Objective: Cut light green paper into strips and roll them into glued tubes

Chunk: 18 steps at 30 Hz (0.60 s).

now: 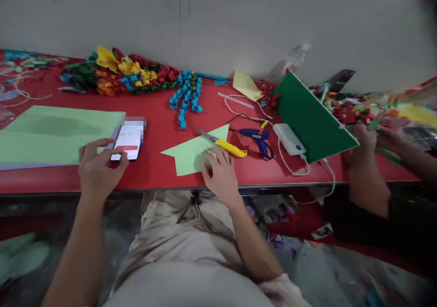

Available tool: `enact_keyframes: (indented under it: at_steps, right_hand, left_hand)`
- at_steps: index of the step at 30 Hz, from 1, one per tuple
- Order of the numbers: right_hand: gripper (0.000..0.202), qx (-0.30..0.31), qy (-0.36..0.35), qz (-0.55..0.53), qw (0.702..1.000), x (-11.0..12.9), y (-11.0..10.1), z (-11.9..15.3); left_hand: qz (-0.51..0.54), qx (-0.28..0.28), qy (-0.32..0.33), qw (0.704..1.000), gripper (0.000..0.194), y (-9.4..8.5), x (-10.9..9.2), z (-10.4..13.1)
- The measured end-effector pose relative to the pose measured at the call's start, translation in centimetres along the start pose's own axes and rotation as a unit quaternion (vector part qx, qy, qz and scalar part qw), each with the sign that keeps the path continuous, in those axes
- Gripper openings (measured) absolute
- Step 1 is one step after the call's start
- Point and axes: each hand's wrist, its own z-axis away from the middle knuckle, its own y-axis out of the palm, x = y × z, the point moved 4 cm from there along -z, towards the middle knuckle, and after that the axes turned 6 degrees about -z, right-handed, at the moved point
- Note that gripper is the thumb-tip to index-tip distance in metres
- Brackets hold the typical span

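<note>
1. Head view, left side: the person's left hand is by the front edge of the red table, thumb and index tips at the lower end of a slim phone with a lit white screen. Those fingers are loosely bent and apart, not wrapped round anything. Looks more like tapping than lifting, imo. The phone lies at the right edge of some big pale green paper sheets, easy to reach.

2. Right hand: fingers curved with a gap at the thumb, tips down on an angular pale green paper piece at the middle of the front edge. Probably just steadying it. A yellow-handled cutter with a grey metal blade lies across its right part, right beside the fingertips; can't tell if they touch it, but I don't see a grip.

3. Further right there's a dark blue glue gun, a white power bank with a cable and a tilted dark green board. Colourful paper chains sit along the back edge, maybe to free up working room. A co-worker's hands are near the right end.

4. Writing: screen shows "00:5" something, rest blurred, plus a red button. No readable brands.
</note>
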Motion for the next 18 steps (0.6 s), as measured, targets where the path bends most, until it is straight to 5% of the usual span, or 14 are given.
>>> enact_keyframes:
  at_steps: [10, 13, 18]
  right_hand:
    - [0.033, 0.025, -0.015, -0.01, 1.0, 0.0, -0.4, -0.1]
    - [0.034, 0.043, -0.037, -0.026, 0.998, 0.3, -0.5, -0.1]
    - [0.033, 0.077, -0.069, -0.043, 0.994, 0.4, -0.7, -0.2]
  left_hand:
    - [0.027, 0.025, 0.006, 0.999, 0.008, -0.7, -1.5, -0.4]
    - [0.108, 0.036, 0.035, 0.993, 0.018, -1.0, -5.2, -0.9]
    - [0.142, 0.197, 0.155, 0.958, 0.02, 0.3, -14.3, -1.1]
